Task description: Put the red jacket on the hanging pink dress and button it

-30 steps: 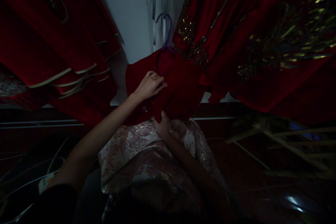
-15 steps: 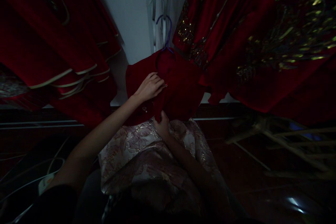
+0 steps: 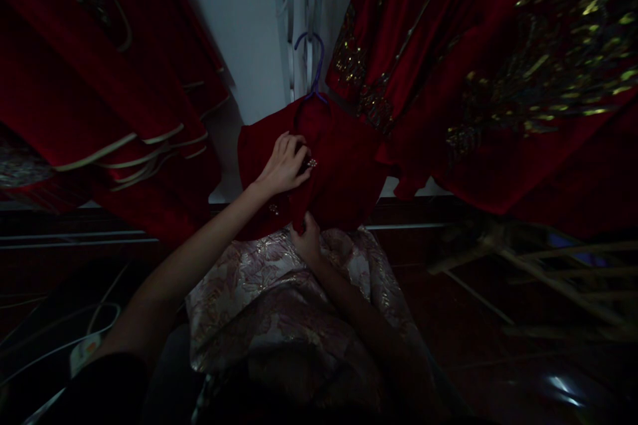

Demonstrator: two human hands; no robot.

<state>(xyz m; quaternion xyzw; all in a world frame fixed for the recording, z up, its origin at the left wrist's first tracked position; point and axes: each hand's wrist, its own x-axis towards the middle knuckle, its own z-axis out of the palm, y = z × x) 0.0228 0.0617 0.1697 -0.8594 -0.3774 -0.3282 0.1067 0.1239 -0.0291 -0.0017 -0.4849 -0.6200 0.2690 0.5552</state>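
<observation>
A short red garment (image 3: pixel 343 166), which looks like a jacket, hangs from a purple hanger (image 3: pixel 318 70). My left hand (image 3: pixel 285 165) rests against its front, thumb and fingers parted beside a sparkling button (image 3: pixel 312 163). Lower down, a second shiny button (image 3: pixel 274 209) shows on the same front. My right hand (image 3: pixel 308 240) pinches the bottom front edge of the red garment, thumb on top; its other fingers are partly hidden. Under the hands, a pinkish brocade cloth with metallic threads (image 3: pixel 259 265) spreads over my lap.
Red garments with pale trim (image 3: pixel 124 80) hang at left. On the right hangs a red garment with gold sequins (image 3: pixel 558 60). A pale wall (image 3: pixel 239 26) stands behind. A wooden rack-like frame (image 3: pixel 538 265) is at right; white cables (image 3: pixel 60 345) lie at lower left.
My left thumb and fingers have spread apart at the upper button, which now shows more fully. My right hand stays on the garment's lower edge.
</observation>
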